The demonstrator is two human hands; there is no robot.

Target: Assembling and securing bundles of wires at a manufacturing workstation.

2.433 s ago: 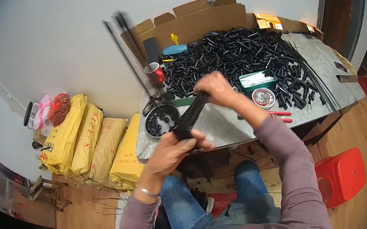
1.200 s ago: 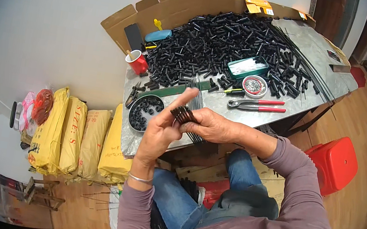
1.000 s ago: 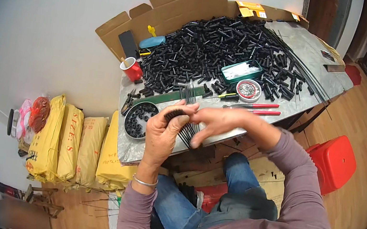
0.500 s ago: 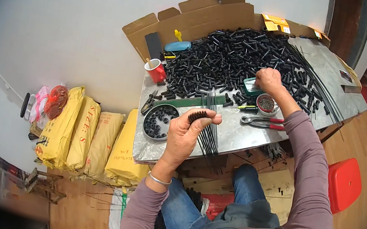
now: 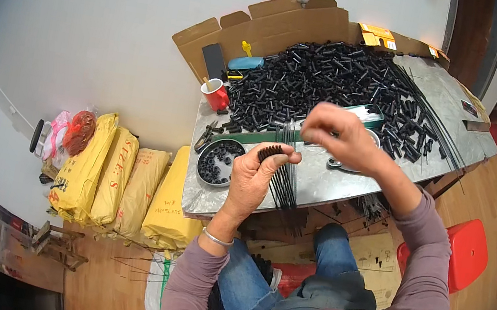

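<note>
My left hand (image 5: 251,178) is closed around a row of small dark ridged pieces (image 5: 270,153), its thumb pressed along them in front of the table's near edge. Just right of it, my right hand (image 5: 340,134) hovers with fingers curled toward the thumb. It is blurred, and what its fingertips hold cannot be made out. Behind that hand a green box of thin pale sticks (image 5: 370,116) shows in part. A bundle of thin black rods (image 5: 284,187) runs past my left fingers over the table edge. Left of my left hand stands a round tray (image 5: 200,170) of small black rings.
A heap of short black tubes (image 5: 314,77) covers much of the metal table (image 5: 315,186), backed by a cardboard wall (image 5: 271,21). A red cup (image 5: 216,95) and pliers (image 5: 204,138) lie at the left. Yellow sacks (image 5: 84,173) and a red stool (image 5: 468,254) flank the table.
My right hand has left the green box and come toward my left hand, now covering the small round pot and most of the red-handled pincers. My left hand has hardly moved.
</note>
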